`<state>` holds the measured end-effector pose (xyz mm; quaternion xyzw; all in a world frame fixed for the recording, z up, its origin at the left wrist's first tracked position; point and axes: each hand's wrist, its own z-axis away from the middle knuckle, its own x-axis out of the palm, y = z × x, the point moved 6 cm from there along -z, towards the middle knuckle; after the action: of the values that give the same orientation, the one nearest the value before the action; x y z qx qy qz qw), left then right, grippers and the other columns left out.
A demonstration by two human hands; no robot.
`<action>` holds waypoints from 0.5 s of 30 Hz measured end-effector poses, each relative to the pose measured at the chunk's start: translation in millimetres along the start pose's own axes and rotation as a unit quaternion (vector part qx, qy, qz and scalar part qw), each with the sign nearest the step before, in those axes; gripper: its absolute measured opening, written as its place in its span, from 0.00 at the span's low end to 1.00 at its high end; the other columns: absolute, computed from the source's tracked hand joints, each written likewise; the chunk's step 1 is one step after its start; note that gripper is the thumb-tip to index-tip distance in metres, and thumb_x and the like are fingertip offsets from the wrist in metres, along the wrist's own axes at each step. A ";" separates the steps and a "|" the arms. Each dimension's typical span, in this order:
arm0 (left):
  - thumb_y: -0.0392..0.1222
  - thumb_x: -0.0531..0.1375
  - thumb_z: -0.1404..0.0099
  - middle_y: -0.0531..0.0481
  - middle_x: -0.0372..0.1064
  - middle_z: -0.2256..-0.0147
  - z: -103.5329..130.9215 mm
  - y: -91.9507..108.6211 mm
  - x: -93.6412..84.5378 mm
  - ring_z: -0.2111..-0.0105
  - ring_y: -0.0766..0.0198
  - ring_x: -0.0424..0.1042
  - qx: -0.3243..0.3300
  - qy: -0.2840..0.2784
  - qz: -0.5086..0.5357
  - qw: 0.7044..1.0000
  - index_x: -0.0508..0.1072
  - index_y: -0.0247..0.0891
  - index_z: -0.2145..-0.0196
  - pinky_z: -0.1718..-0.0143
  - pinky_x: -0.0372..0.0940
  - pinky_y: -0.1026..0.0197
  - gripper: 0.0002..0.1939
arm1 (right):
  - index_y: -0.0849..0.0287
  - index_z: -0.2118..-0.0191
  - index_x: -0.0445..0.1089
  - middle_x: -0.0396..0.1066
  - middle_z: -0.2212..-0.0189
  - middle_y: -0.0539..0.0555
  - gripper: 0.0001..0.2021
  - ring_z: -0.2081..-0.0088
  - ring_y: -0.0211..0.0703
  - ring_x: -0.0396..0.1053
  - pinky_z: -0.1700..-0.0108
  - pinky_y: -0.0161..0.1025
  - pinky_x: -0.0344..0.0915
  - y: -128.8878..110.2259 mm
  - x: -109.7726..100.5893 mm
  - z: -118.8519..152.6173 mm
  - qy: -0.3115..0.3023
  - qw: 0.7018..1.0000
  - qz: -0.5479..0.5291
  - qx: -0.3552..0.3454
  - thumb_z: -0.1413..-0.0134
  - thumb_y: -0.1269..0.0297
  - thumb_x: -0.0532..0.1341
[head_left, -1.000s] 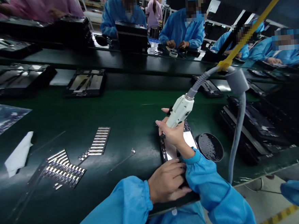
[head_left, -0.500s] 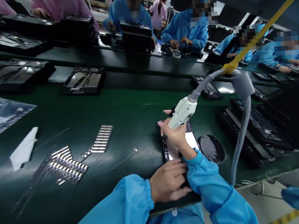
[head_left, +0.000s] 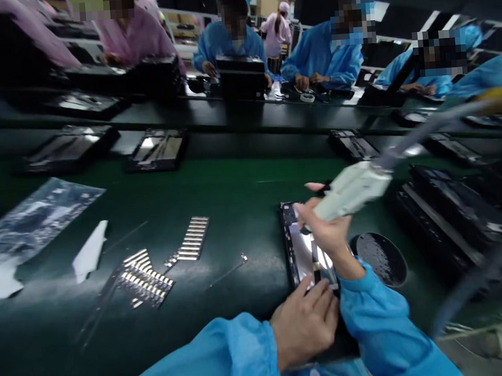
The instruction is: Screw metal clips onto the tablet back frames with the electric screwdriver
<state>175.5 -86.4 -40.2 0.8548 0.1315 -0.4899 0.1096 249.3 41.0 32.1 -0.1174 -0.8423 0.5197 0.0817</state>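
1. A white power screwdriver (head_left: 352,190) is gripped in the right hand (head_left: 329,234), fingers wrapped round its body; it is tilted, with its grey hose (head_left: 427,132) running up and to the right, blurred.
2. The screwdriver's tip is hidden behind the hand, so contact with the device below cannot be told.
3. The left hand (head_left: 305,321) is laid flat on the near end of a dark flat device (head_left: 302,247), fingers stretched out and pressed on it, grasping nothing.
4. The device lies on the green work surface (head_left: 234,189), directly in front of the person, its shiny inner face turned up.
5. A round black dish (head_left: 382,253) is seen just to the right of the device, beside the right wrist.
6. Strips of small metal parts (head_left: 148,278) are spread on the surface to the left, well apart from the hands, with another strip (head_left: 194,238) near them.
7. A white scrap (head_left: 90,251) and a clear plastic bag (head_left: 38,217) are seen further left.
8. Black trays (head_left: 157,148) are lined along the far side, where other people in blue and pink coats (head_left: 323,54) are seated.
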 end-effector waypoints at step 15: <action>0.41 0.58 0.32 0.42 0.69 0.52 -14.9 -335.3 -73.5 0.54 0.57 0.71 -0.379 -0.116 -0.165 0.903 0.70 0.34 0.51 0.52 0.68 0.49 0.14 | 0.58 0.61 0.72 0.65 0.84 0.45 0.18 0.85 0.38 0.62 0.80 0.37 0.64 62.5 -9.9 40.7 -0.082 0.978 0.028 0.192 0.59 0.59 0.71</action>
<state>40.5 225.4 11.2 0.6519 0.4328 -0.5100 0.3572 255.2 30.3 -42.1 -0.0806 -0.7269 0.6818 0.0190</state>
